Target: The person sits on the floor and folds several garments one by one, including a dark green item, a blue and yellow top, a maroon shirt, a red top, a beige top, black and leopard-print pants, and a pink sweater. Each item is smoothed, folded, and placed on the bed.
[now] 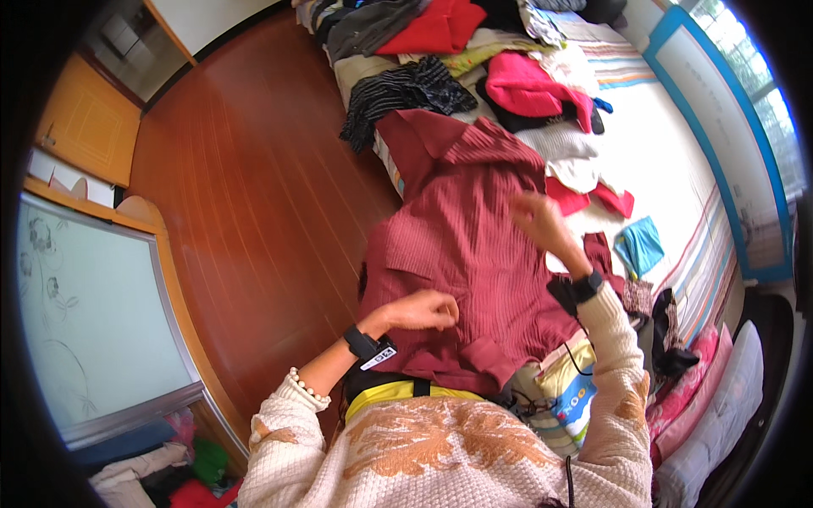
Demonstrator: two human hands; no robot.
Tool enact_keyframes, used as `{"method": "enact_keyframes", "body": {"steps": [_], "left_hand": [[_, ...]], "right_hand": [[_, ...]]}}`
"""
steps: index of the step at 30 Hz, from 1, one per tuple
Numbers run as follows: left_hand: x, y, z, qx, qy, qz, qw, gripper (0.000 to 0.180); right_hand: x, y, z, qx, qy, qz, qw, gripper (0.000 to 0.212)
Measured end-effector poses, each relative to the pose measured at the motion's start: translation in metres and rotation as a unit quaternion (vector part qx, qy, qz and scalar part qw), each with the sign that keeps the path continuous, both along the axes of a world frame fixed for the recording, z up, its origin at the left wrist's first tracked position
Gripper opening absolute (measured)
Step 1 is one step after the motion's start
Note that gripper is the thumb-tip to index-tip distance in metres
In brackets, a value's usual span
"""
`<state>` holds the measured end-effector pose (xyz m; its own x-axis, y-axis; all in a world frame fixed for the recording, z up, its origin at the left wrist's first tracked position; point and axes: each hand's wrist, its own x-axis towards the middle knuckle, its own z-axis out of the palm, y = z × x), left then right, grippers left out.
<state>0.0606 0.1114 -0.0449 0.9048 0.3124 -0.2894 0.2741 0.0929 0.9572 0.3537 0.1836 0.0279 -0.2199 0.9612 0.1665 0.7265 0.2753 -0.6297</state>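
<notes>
Maroon garment (478,233) lies across the edge of the bed (669,161), apparently being flattened. Left hand (426,311): fingers curled; right hand (539,222): fingers blurred; whether either pinches cloth cannot be told. Next move likely calls for gripping a hem.

R hand (539,223) blurred nr 2 o'clock, contact w/ maroon garment (466,233) unclear, L hand (423,311) nr 5, fingertips hard to see, clothes pile (440,27) cut off at 12, sweater (406,478) cut at 6
</notes>
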Motion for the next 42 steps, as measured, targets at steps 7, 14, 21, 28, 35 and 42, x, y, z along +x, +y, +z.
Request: {"method": "enact_keyframes", "body": {"steps": [7, 14, 21, 28, 35, 42], "left_hand": [[-0.046, 0.041, -0.006, 0.159, 0.112, 0.426, 0.884, 0.007], [-0.035, 0.031, -0.028, 0.285, 0.086, 0.476, 0.827, 0.012], [-0.018, 0.022, -0.035, 0.429, 0.135, 0.452, 0.771, 0.026], [-0.016, 0.020, -0.040, 0.455, 0.108, 0.438, 0.768, 0.019], [-0.012, 0.019, -0.043, 0.460, 0.119, 0.441, 0.761, 0.016], [-0.016, 0.021, -0.042, 0.457, 0.119, 0.423, 0.774, 0.021]], "right_hand": [[0.003, 0.164, -0.029, 0.071, -0.139, -0.157, 0.975, 0.059], [0.019, 0.209, 0.001, 0.020, 0.002, 0.072, 0.997, 0.017], [0.135, 0.254, -0.007, 0.022, 0.306, -0.354, 0.884, 0.027], [0.091, 0.238, 0.006, 0.305, -0.226, -0.385, 0.841, 0.043], [-0.063, 0.265, -0.005, 0.197, -0.235, 0.046, 0.951, 0.047], [-0.104, 0.299, -0.042, 0.015, -0.364, 0.057, 0.930, 0.049]]}}
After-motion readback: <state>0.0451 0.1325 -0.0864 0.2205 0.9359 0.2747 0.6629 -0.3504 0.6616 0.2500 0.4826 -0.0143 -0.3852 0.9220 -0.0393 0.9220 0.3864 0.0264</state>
